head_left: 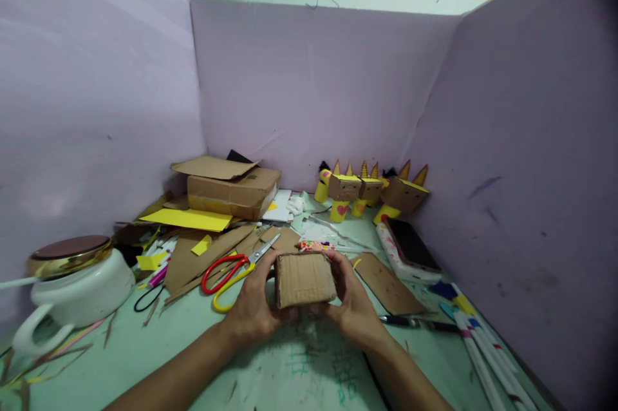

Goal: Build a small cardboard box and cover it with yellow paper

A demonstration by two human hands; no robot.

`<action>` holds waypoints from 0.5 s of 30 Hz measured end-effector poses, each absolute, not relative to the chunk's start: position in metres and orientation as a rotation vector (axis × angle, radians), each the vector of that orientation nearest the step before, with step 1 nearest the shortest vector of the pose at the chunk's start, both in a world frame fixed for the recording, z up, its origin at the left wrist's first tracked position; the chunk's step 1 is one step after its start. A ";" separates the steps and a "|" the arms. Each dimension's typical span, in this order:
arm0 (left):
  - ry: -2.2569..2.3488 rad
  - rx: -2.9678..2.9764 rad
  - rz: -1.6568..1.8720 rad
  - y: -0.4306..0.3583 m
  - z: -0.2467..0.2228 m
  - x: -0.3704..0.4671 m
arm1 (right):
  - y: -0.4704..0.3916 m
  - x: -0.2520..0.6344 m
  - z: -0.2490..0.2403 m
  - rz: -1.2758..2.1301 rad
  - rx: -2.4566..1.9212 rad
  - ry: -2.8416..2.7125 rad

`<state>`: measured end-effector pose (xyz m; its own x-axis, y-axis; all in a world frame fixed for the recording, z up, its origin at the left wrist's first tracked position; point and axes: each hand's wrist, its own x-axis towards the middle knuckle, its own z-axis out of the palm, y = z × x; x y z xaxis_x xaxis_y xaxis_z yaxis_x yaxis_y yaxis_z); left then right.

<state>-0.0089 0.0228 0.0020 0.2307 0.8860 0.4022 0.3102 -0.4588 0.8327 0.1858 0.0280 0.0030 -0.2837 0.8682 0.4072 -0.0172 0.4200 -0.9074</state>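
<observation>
Purple partition walls (313,82) box in the bench (290,372) past both hands, probably to keep the mess contained. The stacked cardboard (232,189) sits up and left of the hands, out of the way. Red scissors (229,269) lie just beside the left hand (251,311). It and the right hand (355,308) are curled snugly round a small cardboard box (304,279), one each side, lifted just above the bench.

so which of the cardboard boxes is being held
The small cardboard box at the front, gripped between the left hand and right hand. The bigger box sits untouched at the back.
</observation>
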 end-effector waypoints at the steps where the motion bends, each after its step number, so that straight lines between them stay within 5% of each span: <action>1: 1.097 1.912 1.230 0.023 0.002 -0.009 | 0.028 0.186 0.003 1.046 -0.758 -1.624; 15: 1.005 1.798 1.204 0.023 -0.006 -0.009 | 0.027 0.191 0.003 1.075 -0.811 -1.683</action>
<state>-0.0088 0.0227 -0.0056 0.2533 0.8947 0.3680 0.2022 -0.4209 0.8843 0.1915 0.0268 0.0026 -0.3320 0.8720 0.3597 0.0400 0.3940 -0.9183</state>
